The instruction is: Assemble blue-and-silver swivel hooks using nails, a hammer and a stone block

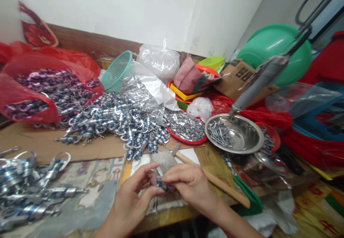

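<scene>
Both my hands meet at the front edge of the table around a small metal hook fitting [159, 182] with a blue band, mostly hidden by the fingers. My left hand [138, 191] pinches it from the left between thumb and fingers. From the right, the fingers of my right hand [189, 184] are closed on its other end. Just beyond them lies a grey metal block [164, 159]. A hammer-like tool with a long wooden handle [225, 187] slants past my right hand, its pointed metal head beside the block.
Finished-looking blue-banded hooks form a large pile [115, 119] behind, and another pile [29, 187] at left. A red bag [53, 114] holds purplish ones. Small metal strips fill a red tray [185, 127]. A steel bowl [248, 137] holds pins, beneath a hanging grey power screwdriver [258, 80].
</scene>
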A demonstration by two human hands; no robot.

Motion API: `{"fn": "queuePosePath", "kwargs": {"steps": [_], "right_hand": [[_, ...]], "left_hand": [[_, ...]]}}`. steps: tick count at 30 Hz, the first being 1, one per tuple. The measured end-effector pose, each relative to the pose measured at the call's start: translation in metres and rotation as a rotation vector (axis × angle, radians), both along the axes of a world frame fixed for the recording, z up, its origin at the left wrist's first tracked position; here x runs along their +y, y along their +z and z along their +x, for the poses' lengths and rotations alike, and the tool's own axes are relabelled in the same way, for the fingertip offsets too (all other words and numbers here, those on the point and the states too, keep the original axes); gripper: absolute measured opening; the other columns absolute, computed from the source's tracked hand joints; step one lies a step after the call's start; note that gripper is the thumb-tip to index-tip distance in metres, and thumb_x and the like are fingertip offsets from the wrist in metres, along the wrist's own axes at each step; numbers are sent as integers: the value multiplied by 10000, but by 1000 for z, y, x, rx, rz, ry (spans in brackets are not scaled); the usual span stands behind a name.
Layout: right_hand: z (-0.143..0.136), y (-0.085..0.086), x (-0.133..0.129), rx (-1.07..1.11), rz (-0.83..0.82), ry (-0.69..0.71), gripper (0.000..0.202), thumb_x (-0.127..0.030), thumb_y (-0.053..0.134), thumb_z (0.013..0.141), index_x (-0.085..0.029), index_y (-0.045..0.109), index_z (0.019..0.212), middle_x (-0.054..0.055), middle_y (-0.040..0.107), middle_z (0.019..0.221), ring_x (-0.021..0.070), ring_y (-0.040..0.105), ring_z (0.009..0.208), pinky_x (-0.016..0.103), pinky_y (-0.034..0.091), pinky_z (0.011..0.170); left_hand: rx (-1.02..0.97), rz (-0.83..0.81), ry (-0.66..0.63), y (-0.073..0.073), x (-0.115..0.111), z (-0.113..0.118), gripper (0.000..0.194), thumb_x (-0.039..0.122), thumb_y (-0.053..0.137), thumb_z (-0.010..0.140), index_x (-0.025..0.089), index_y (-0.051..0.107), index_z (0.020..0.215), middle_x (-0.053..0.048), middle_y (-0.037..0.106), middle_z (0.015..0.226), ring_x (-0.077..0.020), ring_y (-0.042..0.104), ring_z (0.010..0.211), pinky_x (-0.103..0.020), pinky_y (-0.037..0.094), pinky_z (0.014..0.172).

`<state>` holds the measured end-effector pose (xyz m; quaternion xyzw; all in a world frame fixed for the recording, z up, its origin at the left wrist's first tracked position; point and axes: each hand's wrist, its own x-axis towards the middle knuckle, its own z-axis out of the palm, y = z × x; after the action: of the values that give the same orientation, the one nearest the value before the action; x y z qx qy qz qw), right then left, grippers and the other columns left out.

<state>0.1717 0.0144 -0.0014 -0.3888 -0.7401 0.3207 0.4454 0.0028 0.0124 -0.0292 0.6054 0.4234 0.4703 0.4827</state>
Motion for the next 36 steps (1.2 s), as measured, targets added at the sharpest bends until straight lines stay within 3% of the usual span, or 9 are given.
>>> {"fn": "queuePosePath", "kwargs": {"steps": [5,13,15,17,20,22,28,36], "right_hand": [[2,-1,1,49,9,52,349,14,490,676,-202,746,775,41,727,718,137,676,673,223,536,638],[0,6,-8,-7,4,53,258,-53,538,764,-223,721,831,20,723,773,134,674,711,209,542,659],[-1,6,-12,-36,87,-22,209,-116,617,746,-208,675,925,39,705,822,154,663,749,221,545,670],[-2,1,-15,-90,260,-55,304,-124,649,726,-200,612,1018,65,681,872,173,646,792,246,546,683],[-2,-6,-14,-203,518,9,289,-63,559,781,-202,595,1032,89,672,888,173,630,796,264,537,674],[-1,-8,-12,-241,594,40,250,-54,522,804,-187,610,997,102,675,883,177,628,793,272,532,667],[-1,0,-11,-235,618,53,241,-60,499,824,-167,617,1005,116,684,910,187,638,835,276,539,698],[0,-1,-16,-235,582,64,210,-65,504,827,-156,634,966,117,686,907,178,641,842,258,535,709]], "left_hand": [[108,15,40,7,0,0,293,136,644,658,217,692,935,23,649,645,-136,630,587,-213,524,574],[133,62,0,14,-2,-5,140,210,641,715,251,769,755,-26,690,653,-169,642,630,-226,506,568],[82,-12,42,14,-3,-8,115,231,662,700,249,769,738,-23,698,666,-177,646,654,-235,516,594],[34,-82,70,15,-3,-11,93,247,672,688,244,763,711,-19,714,695,-184,652,684,-243,524,629],[58,-73,73,19,-2,-12,87,262,662,700,239,745,687,-12,717,710,-180,647,695,-233,520,634],[137,-13,62,22,-2,-13,100,268,646,720,240,732,679,-6,702,683,-171,634,674,-221,509,612],[300,201,47,23,-4,-16,128,256,608,761,250,716,692,-15,671,743,-172,633,752,-224,493,684],[319,250,27,24,-5,-18,129,242,602,765,238,708,692,-31,680,829,-179,644,806,-218,491,720]]}}
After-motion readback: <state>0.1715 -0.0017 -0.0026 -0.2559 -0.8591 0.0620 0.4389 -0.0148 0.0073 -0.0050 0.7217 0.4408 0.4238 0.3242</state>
